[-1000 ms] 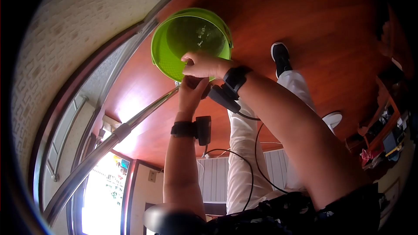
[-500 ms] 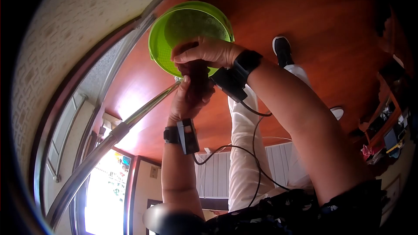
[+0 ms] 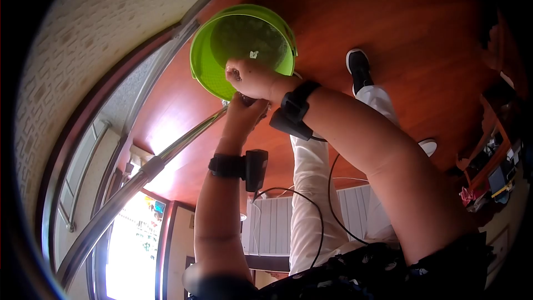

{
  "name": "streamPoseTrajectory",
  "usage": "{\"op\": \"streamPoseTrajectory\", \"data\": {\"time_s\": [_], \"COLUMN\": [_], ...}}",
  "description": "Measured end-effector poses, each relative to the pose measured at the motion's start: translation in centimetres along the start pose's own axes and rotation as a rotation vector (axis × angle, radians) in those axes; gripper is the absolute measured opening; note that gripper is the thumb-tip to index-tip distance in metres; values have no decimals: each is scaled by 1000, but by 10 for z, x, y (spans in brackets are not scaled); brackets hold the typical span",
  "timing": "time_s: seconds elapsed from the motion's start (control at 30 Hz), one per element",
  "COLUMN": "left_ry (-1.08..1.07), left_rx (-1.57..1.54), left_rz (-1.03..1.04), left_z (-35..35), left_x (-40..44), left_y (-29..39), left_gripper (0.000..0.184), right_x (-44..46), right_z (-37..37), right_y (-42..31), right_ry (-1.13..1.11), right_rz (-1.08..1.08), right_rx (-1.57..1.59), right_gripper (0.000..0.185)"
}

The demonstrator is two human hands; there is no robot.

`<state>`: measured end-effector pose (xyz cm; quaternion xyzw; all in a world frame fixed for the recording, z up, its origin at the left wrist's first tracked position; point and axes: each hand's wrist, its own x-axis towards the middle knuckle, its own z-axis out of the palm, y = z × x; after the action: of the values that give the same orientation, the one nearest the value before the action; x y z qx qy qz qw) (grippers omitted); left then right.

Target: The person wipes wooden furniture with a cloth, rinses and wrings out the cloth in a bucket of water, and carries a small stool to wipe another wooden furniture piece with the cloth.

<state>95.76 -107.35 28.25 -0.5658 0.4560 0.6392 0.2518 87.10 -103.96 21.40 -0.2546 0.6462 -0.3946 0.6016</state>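
Over the near rim of a green bucket point(image 3: 202, 58) with cloudy water in it, both my hands are closed on a dark reddish-brown cloth point(image 3: 247, 100). My right hand point(image 3: 252, 79) is in a fist on the upper part, and a bit of the cloth shows between its fingers. Just below it, my left hand point(image 3: 242, 118) grips the lower part. Most of the cloth is hidden inside the hands. A small pale patch, perhaps foam or a reflection, shows on the water.
A metal pole point(image 3: 158, 166) slants from the lower left to the bucket's near side. The bucket stands on a reddish-brown floor point(image 3: 327, 16) beside a wall. My shoe point(image 3: 359, 66) is to the right. Cables hang from the black wrist devices. A shelf with small items stands far right.
Both hands have turned at the wrists and closed tighter around the cloth, which is now mostly covered. The right hand has moved slightly down. The bucket and pole stay nearly in place.
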Motion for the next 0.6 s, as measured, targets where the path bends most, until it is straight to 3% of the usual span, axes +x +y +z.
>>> {"op": "streamPoseTrajectory", "data": {"time_s": [0.1, 0.17, 0.23, 0.3, 0.33, 0.37, 0.43, 0.5, 0.6], "left_ry": [49, 43, 33, 68, -8, -5, 112, 73, 268], "left_rx": [111, 419, 587, 706, 907, 908, 869, 887, 1218], "left_rz": [-21, 8, 80, 439, 286, 290, 462, 382, 616], "left_z": [0, -2, -5, -8, -10, -8, -1, -4, 5], "left_x": [26, 40, 51, 49, 48, 44, 37, 34, 21], "left_y": [-20, -31, -47, -53, -50, -49, -45, -43, -42], "left_gripper": [26, 33, 36, 33, 35, 35, 40, 45, 46], "right_x": [3, 7, 7, 2, -3, -6, -10, -14, -21], "right_z": [7, 14, 15, 16, 17, 17, 14, 13, 12], "right_y": [-6, -3, -5, -8, -8, -9, -11, -11, -17], "right_ry": [1, 3, -1, -10, 29, 70, 79, 7, 41], "right_rz": [102, 43, 70, 94, 92, 89, 39, 21, -45], "right_rx": [-273, -432, -444, -446, -374, -304, -356, -344, -328], "right_gripper": [18, 20, 21, 24, 21, 19, 18, 18, 24]}}
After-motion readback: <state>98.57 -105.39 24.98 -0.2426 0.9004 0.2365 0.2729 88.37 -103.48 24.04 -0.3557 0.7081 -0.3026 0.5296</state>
